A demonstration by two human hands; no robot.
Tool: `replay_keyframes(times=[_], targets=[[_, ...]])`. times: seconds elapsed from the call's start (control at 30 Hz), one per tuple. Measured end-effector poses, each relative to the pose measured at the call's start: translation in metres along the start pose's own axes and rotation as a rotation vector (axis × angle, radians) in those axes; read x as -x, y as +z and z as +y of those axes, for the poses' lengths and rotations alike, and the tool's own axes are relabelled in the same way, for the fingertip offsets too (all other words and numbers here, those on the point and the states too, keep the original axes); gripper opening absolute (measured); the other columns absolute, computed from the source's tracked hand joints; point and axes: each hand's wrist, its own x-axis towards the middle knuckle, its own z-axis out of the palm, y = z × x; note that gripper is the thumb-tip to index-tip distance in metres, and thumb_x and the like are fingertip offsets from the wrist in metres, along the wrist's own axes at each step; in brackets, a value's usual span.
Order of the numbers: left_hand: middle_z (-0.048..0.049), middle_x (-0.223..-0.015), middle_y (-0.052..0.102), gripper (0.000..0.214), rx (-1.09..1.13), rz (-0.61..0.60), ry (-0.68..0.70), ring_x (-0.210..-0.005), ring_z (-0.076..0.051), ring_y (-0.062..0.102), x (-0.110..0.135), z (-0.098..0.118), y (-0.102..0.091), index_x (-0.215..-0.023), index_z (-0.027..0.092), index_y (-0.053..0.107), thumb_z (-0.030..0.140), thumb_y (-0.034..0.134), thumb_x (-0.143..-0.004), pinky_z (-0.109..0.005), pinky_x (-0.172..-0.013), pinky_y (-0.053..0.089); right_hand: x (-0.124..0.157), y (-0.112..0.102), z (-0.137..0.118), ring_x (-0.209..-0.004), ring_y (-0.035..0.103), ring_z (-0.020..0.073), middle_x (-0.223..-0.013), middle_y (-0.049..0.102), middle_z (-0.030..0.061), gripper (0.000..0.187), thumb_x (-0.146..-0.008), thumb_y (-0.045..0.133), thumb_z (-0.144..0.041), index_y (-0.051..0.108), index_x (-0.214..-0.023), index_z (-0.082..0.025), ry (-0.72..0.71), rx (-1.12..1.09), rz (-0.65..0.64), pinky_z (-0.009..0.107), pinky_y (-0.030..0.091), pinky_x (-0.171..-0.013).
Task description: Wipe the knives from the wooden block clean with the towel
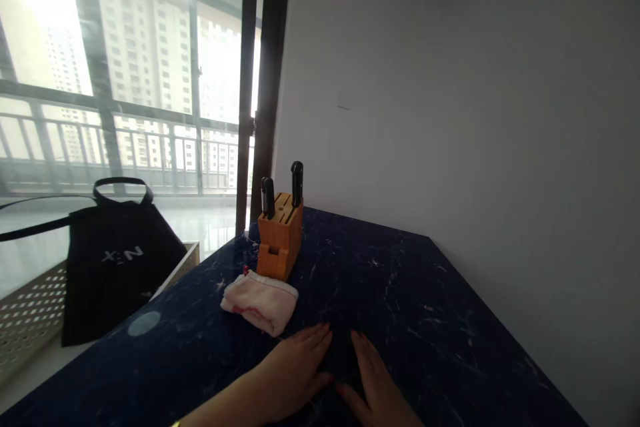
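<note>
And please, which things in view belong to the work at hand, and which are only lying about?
Probably for the work, nearest the left hand and right hand:
folded pale cloth
knife block with black-handled knives
dark table under both hands

Probably just lying about:
black apron-like item with straps
perforated basket

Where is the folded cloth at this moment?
In the head view, the folded cloth lies left of centre on the table, in front of the knife block, near the left hand.

The cloth [263, 300] and knife block [275, 238] obstruct the left; the dim tabletop [425, 313] rightward seems passable.
</note>
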Motion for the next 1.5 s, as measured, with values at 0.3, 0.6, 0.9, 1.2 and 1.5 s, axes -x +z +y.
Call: replay_keyframes(times=[0.3,0.6,0.9,1.2,1.5], targets=[[-0.0102,-0.138,0.032,0.054,-0.012,0.008,0.014,-0.126,-0.023,0.03,0.0,-0.001,0.001,-0.133,0.015,0.031,0.036,0.043,-0.085,-0.034,-0.104,0.026,0.001,-0.002,0.0,-0.128,0.022,0.0265,-0.14,0.026,0.0124,0.064,-0.083,0.042,-0.046,0.029,-0.134,-0.011,-0.012,-0.008,0.014,0.04,0.026,-0.104],[-0.0103,-0.138,0.032,0.054,-0.022,-0.006,0.006,-0.126,-0.023,0.031,0.0,0.003,-0.003,-0.133,0.016,0.032,0.036,0.042,-0.085,-0.035,-0.103,0.028,0.001,0.0,0.0,-0.129,0.022,0.0247,-0.14,0.025,0.0121,0.065,-0.083,0.04,-0.047,0.028,-0.135,-0.01,-0.017,-0.018,0.021,0.038,0.026,-0.104],[-0.0089,-0.138,0.032,0.054,0.001,0.019,0.008,-0.125,-0.024,0.032,0.001,0.0,-0.001,-0.133,0.017,0.032,0.035,0.045,-0.083,-0.035,-0.103,0.028,0.001,0.0,0.001,-0.128,0.023,0.0254,-0.14,0.026,0.0117,0.065,-0.083,0.041,-0.049,0.029,-0.135,-0.012,-0.02,-0.01,0.031,0.039,0.027,-0.104],[-0.0042,-0.093,0.065,0.026,-0.013,0.233,-0.05,-0.087,-0.018,0.059,-0.007,0.007,-0.02,-0.098,0.02,0.06,0.025,0.036,-0.087,-0.03,-0.078,0.044,0.002,0.0,-0.003,-0.13,0.018,0.0233,-0.141,0.022,0.012,0.064,-0.083,0.042,-0.04,0.025,-0.135,-0.007,0.03,-0.007,-0.015,0.038,0.023,-0.106],[-0.003,-0.084,0.05,0.017,0.142,1.075,-0.335,-0.082,-0.018,0.049,-0.005,-0.035,-0.056,-0.084,0.02,0.047,0.03,0.034,-0.087,-0.033,-0.075,0.041,-0.005,-0.02,-0.011,-0.122,0.036,0.0227,-0.133,0.04,0.0106,0.061,-0.084,0.038,-0.048,0.032,-0.133,-0.012,0.078,-0.089,0.057,0.035,0.03,-0.102]])
